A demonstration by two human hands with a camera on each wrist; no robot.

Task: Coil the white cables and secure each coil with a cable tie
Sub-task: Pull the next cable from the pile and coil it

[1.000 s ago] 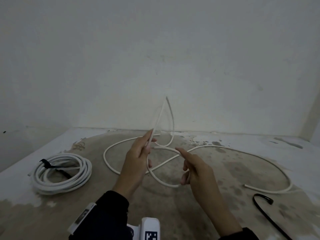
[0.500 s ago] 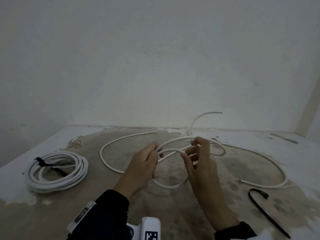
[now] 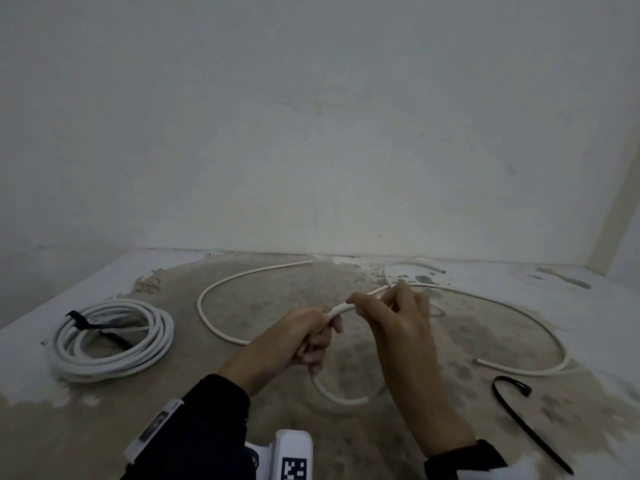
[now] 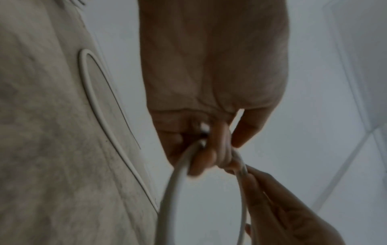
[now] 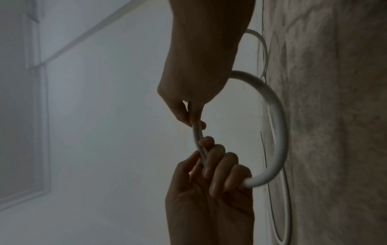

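The loose white cable (image 3: 341, 308) is lifted at its middle above the stained desk (image 3: 349, 431), with one small loop hanging beneath the hands and the rest sprawling in wide arcs toward the wall; the left hand (image 3: 301, 336) has its grip clamped round the gathered strands, and the right hand (image 3: 394, 322) pinches the cable just beside it, feeding the next turn across. Well apart on the left lies a finished coil (image 3: 110, 339) bound by a dark tie; a black cable tie (image 3: 519, 415) waits on the right, near the cable's free end.

The risk, as I judge it, is spring-back; the cable looks stiff, and a slack left grip would let the loop pop open; the long trailing arcs may also drag or twist as turns are drawn in, leaving uneven loops.

How many strands the left fingers enclose is hidden; both wrist views are dim and blurred.
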